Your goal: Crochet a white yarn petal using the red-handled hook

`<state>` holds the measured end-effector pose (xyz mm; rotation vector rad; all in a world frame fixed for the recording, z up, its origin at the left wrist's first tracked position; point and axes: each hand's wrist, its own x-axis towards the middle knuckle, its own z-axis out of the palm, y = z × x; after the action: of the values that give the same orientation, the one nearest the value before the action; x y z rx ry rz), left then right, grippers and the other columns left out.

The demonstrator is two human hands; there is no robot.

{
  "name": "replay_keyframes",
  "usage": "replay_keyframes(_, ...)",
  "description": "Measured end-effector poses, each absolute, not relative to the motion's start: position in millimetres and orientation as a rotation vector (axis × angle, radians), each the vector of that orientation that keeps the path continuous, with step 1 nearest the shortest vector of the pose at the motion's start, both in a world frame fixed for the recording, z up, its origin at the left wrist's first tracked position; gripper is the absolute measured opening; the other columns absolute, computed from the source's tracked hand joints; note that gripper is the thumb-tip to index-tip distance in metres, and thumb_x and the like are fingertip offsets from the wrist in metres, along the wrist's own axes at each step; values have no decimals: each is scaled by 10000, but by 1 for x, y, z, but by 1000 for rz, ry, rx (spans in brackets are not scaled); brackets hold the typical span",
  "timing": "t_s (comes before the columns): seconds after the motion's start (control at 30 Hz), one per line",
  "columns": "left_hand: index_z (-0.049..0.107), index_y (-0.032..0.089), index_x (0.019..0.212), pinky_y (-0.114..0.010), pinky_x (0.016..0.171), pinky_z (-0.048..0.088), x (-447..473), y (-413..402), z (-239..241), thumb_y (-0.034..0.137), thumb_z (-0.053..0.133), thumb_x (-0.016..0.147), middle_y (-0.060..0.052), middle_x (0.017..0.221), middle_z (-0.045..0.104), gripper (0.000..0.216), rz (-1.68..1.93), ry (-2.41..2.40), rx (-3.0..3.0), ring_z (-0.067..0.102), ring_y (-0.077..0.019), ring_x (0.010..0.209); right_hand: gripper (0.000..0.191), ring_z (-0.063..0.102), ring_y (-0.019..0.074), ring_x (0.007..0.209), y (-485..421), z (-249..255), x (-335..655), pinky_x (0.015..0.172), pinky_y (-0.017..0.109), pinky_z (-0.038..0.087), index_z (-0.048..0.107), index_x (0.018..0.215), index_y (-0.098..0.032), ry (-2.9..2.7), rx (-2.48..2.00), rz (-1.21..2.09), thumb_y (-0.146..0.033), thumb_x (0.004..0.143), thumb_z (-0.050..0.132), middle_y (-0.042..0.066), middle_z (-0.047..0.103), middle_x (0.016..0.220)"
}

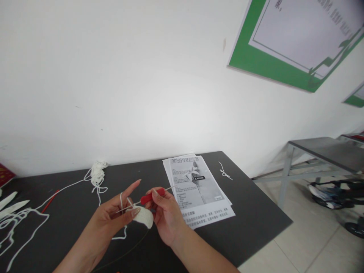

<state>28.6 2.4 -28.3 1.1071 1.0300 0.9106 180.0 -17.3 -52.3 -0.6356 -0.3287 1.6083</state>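
My right hand is closed on a crochet hook with a red handle, held over the black table. My left hand pinches a small white crocheted piece between thumb and fingers, its index finger stretched out with white yarn looped over it. The hook's metal tip points left into the piece. The two hands nearly touch above the table's front middle.
Printed instruction sheets lie right of my hands. A tangle of white yarn trails left across the table toward white crocheted petals. A short yarn scrap lies near the back right. A grey metal table stands beyond.
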Motion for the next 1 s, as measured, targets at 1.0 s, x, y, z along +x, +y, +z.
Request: replay_keyframes(1.0,592,324,1280,-225,618,454,25,-1,-32,294,814,662,49,669,593,657,888,1012,1079,571,-147,652,120,584,79,545,-18,-51,181,520,174,439,708,762,-147,-342,-622,1601,-231,716,780,32,728,736)
